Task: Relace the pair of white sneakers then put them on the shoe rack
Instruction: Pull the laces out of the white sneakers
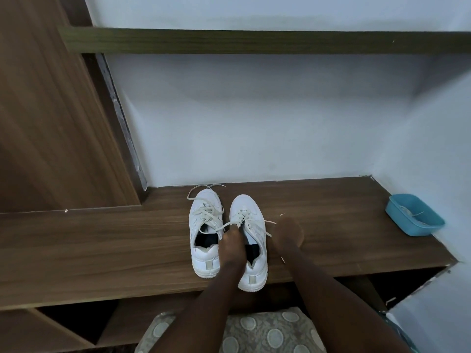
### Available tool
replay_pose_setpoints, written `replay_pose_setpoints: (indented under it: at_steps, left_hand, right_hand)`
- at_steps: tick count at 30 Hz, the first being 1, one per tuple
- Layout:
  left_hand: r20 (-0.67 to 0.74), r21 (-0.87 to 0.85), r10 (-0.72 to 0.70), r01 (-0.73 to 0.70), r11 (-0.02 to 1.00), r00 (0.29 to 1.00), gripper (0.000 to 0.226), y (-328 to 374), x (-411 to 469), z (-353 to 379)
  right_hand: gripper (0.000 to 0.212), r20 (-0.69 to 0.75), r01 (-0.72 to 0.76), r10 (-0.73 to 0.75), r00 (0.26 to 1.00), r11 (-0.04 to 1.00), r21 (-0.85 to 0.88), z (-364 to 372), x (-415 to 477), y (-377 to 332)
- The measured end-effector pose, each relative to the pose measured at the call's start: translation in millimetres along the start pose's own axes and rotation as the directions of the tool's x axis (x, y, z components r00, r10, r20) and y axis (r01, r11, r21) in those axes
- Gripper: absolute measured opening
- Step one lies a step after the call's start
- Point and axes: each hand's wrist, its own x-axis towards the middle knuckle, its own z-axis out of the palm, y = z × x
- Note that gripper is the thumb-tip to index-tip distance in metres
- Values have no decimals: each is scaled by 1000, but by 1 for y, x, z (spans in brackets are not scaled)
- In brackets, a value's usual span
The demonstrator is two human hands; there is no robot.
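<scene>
Two white shoes, the left sneaker [202, 217] and the right sneaker [251, 215], stand side by side on the wooden table [102, 245], toes to the wall and laces loose. The left hand [232, 247] reaches over the right sneaker, its grip pinching a lace [225, 226] by the tongue. The right hand [289, 233] hovers just beside that shoe (too blurred to tell its grip), and a blue tub [414, 215] sits well apart.

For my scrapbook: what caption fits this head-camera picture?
Two white sneakers on a wooden shelf; the left hand pinches a lace; blue tub at right.
</scene>
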Motion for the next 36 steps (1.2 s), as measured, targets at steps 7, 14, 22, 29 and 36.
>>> replay_pose_setpoints:
  at_steps: [7,14,22,29,36]
  left_hand:
    - [-5,-3,-13,13,1000,1000,21,-1,3,2]
    - [12,-140,-49,50,989,999,23,3,10,3]
    - [0,-435,-170,153,887,985,23,4,16,9]
    - [-15,-427,-153,132,895,988,24,0,17,11]
    - [-29,-373,-116,97,923,993,24,-1,16,10]
  right_hand:
    - [20,52,-140,130,990,942,306,-1,2,-12]
    - [29,117,287,-325,938,922,260,11,-5,-32]
    - [26,134,346,-378,916,914,213,17,-4,-47]
    - [29,91,343,-361,928,923,172,24,-7,-50]
    - [28,119,102,-135,984,962,252,13,1,-46]
